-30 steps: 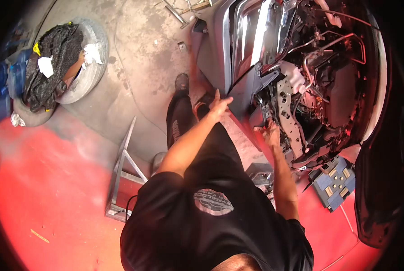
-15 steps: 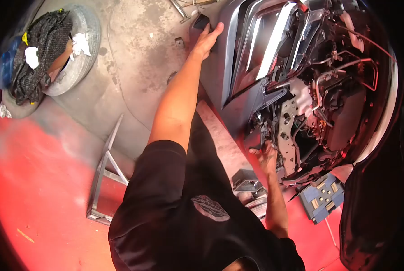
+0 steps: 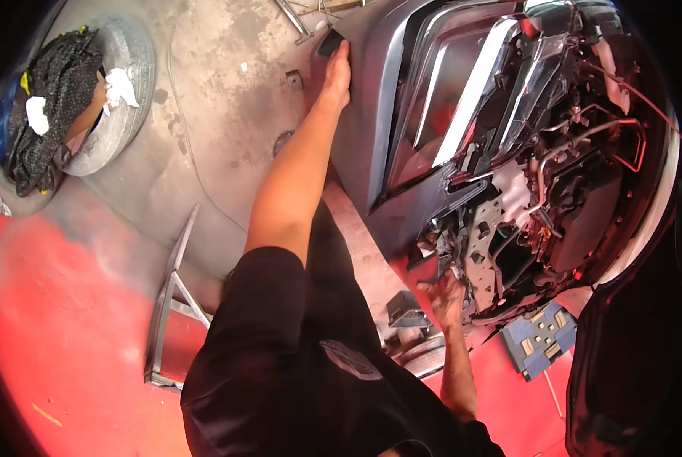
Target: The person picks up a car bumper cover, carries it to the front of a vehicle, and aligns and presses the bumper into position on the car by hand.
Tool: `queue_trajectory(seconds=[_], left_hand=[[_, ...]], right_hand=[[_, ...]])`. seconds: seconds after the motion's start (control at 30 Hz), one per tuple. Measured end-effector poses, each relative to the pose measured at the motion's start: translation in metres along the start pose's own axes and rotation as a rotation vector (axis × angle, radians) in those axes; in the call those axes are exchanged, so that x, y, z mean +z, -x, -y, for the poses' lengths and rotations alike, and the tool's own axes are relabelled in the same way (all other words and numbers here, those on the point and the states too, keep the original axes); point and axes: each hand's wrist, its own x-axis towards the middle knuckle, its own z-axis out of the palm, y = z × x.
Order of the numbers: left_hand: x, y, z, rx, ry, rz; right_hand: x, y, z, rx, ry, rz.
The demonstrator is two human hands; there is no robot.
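A dark grey car bumper (image 3: 387, 221) runs along the front of a car, below a clear headlight (image 3: 463, 84). My left hand (image 3: 338, 80) is at the far side of the bumper, closed against it beside a black angular piece (image 3: 330, 43); most of its fingertips are hidden. Closer to my body, my right hand (image 3: 448, 295) has its fingers curled at the bumper's upper inner edge, near the exposed engine bay. Just beyond that hand is a perforated metal bracket (image 3: 482, 244).
A tyre (image 3: 131, 99) with black textured sheeting and white scraps stands at the left. A metal frame stand (image 3: 162, 327) is beside me. A blue-and-tan block (image 3: 539, 339) lies at the lower right. Bars (image 3: 294, 19) lie on the floor at the top.
My left hand has turned, and its outstretched thumb no longer shows. My right hand has shifted slightly down and left in view. The whole view has moved a little.
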Motion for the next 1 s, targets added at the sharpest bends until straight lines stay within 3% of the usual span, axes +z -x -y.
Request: queue_trajectory(seconds=[0.13,0.23,0.33,0.43,0.5,0.6,0.67,0.73,1.0], left_hand=[[0.017,0.02,-0.016,0.03,-0.004,0.014],[0.021,0.004,-0.006,0.036,-0.029,0.007],[0.027,0.017,-0.016,0.007,-0.04,-0.015],[0.03,0.016,-0.011,0.043,-0.02,-0.048],[0.025,0.014,-0.001,0.056,-0.031,-0.041],[0.022,0.022,-0.009,0.066,-0.149,-0.036],[0.032,0.039,-0.023,-0.03,-0.104,0.006],[0.035,0.061,-0.024,-0.118,-0.078,-0.012],[0.046,0.118,-0.052,-0.015,-0.171,0.031]], right_hand=[[-0.009,-0.007,0.023,0.093,0.071,0.062],[-0.002,-0.008,-0.003,0.139,0.134,0.112],[-0.003,-0.007,0.005,0.078,-0.064,0.065],[-0.005,-0.004,-0.004,0.071,0.108,0.067],[-0.002,-0.002,0.001,0.076,0.059,0.039],[0.022,0.002,-0.08,-0.063,0.145,0.013],[0.008,-0.001,-0.037,-0.052,0.17,-0.023],[0.011,0.003,-0.04,-0.045,0.178,-0.041],[0.004,0.003,-0.021,0.038,0.249,-0.004]])
